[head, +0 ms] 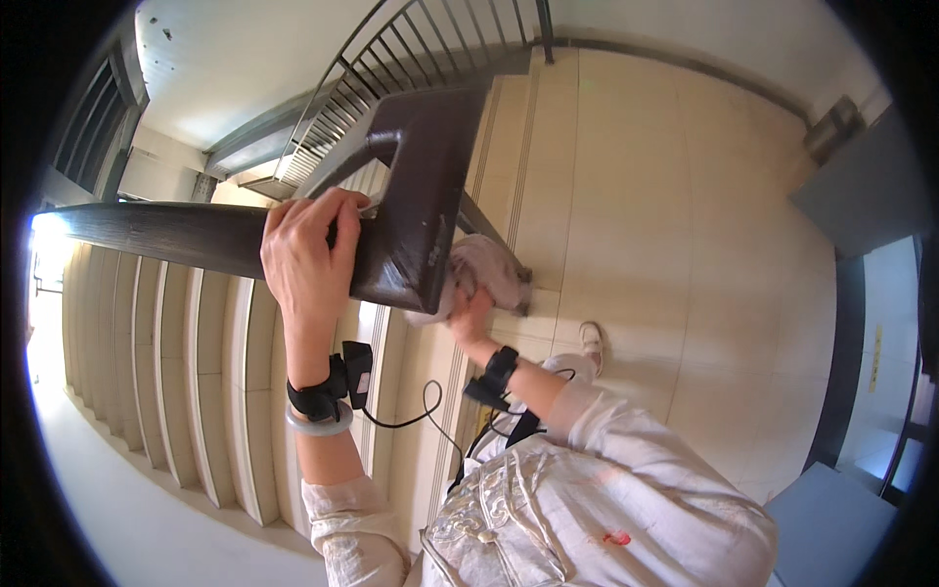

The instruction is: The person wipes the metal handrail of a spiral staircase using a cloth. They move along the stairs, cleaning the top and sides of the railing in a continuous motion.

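A dark wooden handrail (176, 231) runs in from the left and joins a broad, squared end piece (422, 176) in the middle of the view. My left hand (312, 249) grips the rail beside this end piece, fingers over its top. Below the end piece, at its near right edge, my right hand (472, 315) holds a greyish-pink cloth (486, 268). The cloth bulges around the fingers and looks blurred; part of it is hidden behind the wood. Both wrists wear black straps with small devices and a cable.
Stone steps (220, 381) fall away at the left under the handrail. A metal balustrade (440, 44) curves along more steps at the top. Pale floor tiles (645, 220) form a landing at the right, with grey panels (866, 183) along its far side.
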Motion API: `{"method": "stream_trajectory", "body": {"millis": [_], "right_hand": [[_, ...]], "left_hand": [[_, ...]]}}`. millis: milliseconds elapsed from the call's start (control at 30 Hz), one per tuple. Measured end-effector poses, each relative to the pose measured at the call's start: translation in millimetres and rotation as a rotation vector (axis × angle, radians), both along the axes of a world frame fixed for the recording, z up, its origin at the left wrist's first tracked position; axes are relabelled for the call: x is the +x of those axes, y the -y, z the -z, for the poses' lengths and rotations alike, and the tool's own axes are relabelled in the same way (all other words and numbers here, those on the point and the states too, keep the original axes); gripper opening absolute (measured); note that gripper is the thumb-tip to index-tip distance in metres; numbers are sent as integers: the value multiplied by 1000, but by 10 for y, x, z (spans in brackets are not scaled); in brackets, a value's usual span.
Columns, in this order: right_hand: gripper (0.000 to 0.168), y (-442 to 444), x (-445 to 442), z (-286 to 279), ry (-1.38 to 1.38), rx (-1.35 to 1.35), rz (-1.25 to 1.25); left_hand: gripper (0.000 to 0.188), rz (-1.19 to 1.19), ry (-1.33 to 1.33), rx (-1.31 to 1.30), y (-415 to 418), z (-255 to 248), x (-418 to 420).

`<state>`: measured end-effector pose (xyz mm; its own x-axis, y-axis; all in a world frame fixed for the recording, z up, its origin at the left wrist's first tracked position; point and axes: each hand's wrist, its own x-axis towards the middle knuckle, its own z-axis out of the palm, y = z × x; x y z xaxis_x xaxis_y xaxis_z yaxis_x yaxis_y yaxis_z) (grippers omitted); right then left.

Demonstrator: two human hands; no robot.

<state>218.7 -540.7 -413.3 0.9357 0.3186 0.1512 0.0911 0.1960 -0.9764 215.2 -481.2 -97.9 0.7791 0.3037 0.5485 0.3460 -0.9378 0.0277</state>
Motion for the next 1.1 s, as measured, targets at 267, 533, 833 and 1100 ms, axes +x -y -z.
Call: {"method": "stream_trajectory", "body": {"millis": [267,533,833,1100], "right_hand": [[32,-150,527,1083,-549,-236,-62],[62,109,-4,-1127,44,293,-103],[55,-160,289,1781,-499,-464,15],[73,29,-169,-849,35,137,-38]], "left_hand": [[20,10,-25,19,-4,-55,263],[25,-26,-39,0,-106,15,134],[27,13,2,-22,-54,-38,301],[27,-35,-11,-59,-107,44,75]]}}
